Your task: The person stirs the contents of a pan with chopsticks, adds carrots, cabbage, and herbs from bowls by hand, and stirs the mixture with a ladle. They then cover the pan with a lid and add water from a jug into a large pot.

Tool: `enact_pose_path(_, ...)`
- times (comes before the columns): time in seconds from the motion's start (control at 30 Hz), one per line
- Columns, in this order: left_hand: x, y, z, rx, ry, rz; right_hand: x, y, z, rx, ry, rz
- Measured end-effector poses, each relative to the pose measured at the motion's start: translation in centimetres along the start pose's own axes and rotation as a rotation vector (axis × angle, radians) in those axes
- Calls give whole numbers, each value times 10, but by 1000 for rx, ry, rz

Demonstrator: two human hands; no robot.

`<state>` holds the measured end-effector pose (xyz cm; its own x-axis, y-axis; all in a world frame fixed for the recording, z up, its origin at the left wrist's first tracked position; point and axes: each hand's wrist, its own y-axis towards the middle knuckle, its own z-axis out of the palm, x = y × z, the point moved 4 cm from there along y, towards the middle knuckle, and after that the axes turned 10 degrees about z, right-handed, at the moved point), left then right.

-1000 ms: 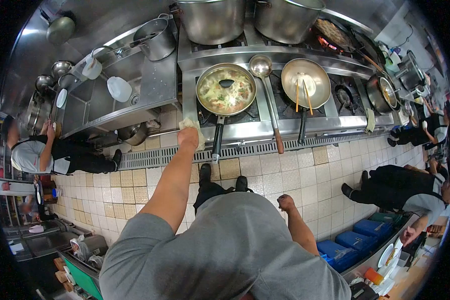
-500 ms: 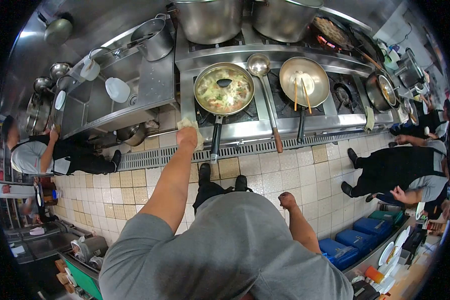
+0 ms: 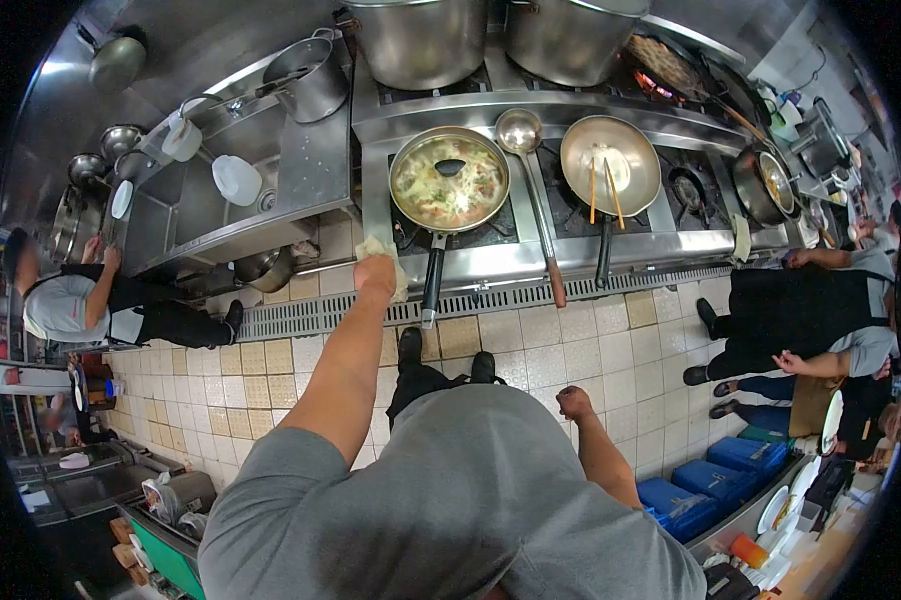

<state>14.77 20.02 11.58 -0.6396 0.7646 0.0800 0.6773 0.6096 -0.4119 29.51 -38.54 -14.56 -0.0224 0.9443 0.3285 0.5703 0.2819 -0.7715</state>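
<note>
My left hand (image 3: pixel 374 273) is closed on a pale cloth (image 3: pixel 377 247) at the front left corner of the stove. Just right of it stands a frying pan (image 3: pixel 436 235) with a black handle pointing toward me. A glass lid (image 3: pixel 465 190) with a black knob covers the chopped food inside. My right hand (image 3: pixel 574 402) hangs by my side above the floor, fingers curled in, with nothing visible in it. Further right, a long ladle (image 3: pixel 532 180) lies across the stove, beside a second frying pan (image 3: pixel 580 160) holding chopsticks (image 3: pixel 592 190) and something whitish.
Two large pots (image 3: pixel 420 50) stand behind the burners. To the left is a steel sink (image 3: pixel 195 195) with a white jug (image 3: pixel 236 180). A co-worker (image 3: pixel 70 305) is at far left, another (image 3: pixel 800 310) at right. Blue bins (image 3: pixel 705 480) sit behind me.
My hands and the pans stay where they were. At right, the co-worker has shifted and another person's legs now show behind; the co-worker at left has moved their arms.
</note>
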Motion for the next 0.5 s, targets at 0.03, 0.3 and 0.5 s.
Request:
enact_pose_path(0.03, -1, -1, -1, 16, 8, -16, 0, -1, -1, -12, 11, 11)
enact_pose_path(0.3, -3, -4, -5, 38, 40, -36, 6, -7, 4, 40, -129, 51)
enact_pose_path(0.5, -4, -5, -8, 55, 34, -50, 2, -4, 8, 40, -148, 21)
